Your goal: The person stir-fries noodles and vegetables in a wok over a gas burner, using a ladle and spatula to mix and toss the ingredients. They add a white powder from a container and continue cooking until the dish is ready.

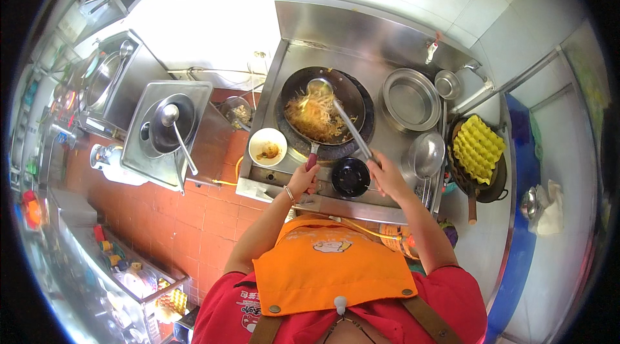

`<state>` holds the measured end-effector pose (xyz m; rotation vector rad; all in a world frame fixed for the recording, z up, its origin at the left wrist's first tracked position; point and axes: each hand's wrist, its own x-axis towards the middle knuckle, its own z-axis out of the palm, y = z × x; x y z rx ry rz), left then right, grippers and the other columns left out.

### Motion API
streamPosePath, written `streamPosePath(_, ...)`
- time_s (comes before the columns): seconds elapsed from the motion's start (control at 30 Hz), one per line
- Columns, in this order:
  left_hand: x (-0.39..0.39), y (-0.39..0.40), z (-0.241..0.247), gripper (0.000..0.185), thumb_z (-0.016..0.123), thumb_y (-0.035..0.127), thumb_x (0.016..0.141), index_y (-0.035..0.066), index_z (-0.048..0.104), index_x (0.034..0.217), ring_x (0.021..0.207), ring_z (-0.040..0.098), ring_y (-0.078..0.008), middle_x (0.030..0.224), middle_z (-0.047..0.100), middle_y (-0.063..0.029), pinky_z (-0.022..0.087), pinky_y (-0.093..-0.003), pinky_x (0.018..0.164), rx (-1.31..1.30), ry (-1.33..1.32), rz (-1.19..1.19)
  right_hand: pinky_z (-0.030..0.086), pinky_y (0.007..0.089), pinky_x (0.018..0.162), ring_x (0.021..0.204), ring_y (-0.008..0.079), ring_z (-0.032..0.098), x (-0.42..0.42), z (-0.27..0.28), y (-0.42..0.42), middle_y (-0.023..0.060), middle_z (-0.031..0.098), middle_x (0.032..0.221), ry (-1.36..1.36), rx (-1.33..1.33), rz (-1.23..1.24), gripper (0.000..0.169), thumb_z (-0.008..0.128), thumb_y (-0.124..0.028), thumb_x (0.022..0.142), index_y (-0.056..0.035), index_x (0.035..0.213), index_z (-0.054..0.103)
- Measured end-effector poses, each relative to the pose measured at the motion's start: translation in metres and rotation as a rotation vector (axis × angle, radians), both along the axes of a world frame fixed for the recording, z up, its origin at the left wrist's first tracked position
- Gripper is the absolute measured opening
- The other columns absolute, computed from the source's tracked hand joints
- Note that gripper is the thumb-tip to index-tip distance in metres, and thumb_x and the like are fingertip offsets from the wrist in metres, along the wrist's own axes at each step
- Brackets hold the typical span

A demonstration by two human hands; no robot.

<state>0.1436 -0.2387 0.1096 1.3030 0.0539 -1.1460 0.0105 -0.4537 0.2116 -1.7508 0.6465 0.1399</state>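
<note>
My left hand (pixel 303 181) is closed around the dark red handle of a wok (pixel 345 83) on the stove burner. Thin noodles with shredded bits (pixel 315 114) lie in the wok. In my right hand (pixel 386 175) is the handle of a long metal ladle (pixel 349 123), whose bowl rests at the far side of the noodles. A white bowl with brown sauce remains (pixel 268 147) stands left of the wok. Between my hands, near the stove's front edge, sits a black bowl (pixel 350 177).
Right of the wok are a round steel pot (pixel 411 99), a small steel cup (pixel 447 84) and a wire strainer (pixel 426 155). Yellow egg trays (pixel 478 149) lie in a pan farther right. At left, another wok (pixel 172 123) with a ladle stands on a steel stand above a gas cylinder (pixel 116 165).
</note>
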Motion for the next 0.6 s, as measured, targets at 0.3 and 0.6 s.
streamPosePath(0.3,0.009,0.007,-0.018,0.024,0.055,0.025,0.096,0.009,0.04,0.087,0.043,0.038,-0.0097,0.063,0.043,-0.0002,0.032,-0.0274,0.039,-0.033,0.022,-0.046,0.049,0.0428,0.056,0.057,0.0311,0.062,-0.002,-0.028,0.003,0.0194,0.063,0.075,-0.006,-0.474,0.203,0.051,0.05,-0.023,0.095,-0.0051,0.141,0.038)
streamPosePath(0.6,-0.004,-0.012,-0.005,0.023,0.055,0.024,0.096,0.006,0.041,0.09,0.04,0.037,-0.0119,0.062,0.043,-0.0027,0.033,-0.0292,0.035,0.06,-0.092,0.033,0.041,0.0341,0.04,0.049,0.0176,0.051,-0.009,-0.05,-0.005,0.0071,0.054,0.071,0.262,0.208,-0.145,0.027,0.048,-0.025,0.097,-0.0089,0.12,0.045)
